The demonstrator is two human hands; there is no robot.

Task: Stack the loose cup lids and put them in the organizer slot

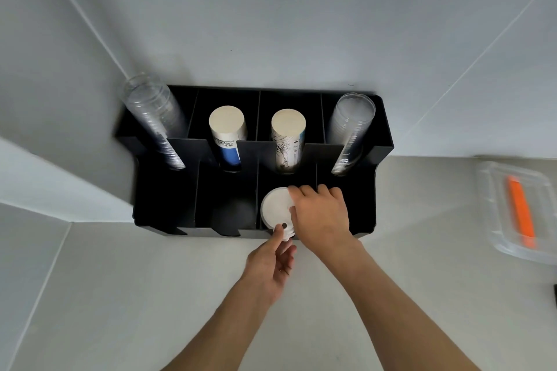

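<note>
White lids stacked flat-side up in organizer third front slot, right hand and left hand fingers gripping them

I see a pale counter — a black organizer sits on it at twelve o'clock, a clear lidded container at three o'clock.

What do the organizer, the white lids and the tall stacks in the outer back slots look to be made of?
Organizer: likely matte black plastic, with thin flat dividers. White lids: probably moulded plastic with a dull sheen and a raised rim. Left stack and right stack: clear glossy plastic cups, see-through with nested rims.
</note>
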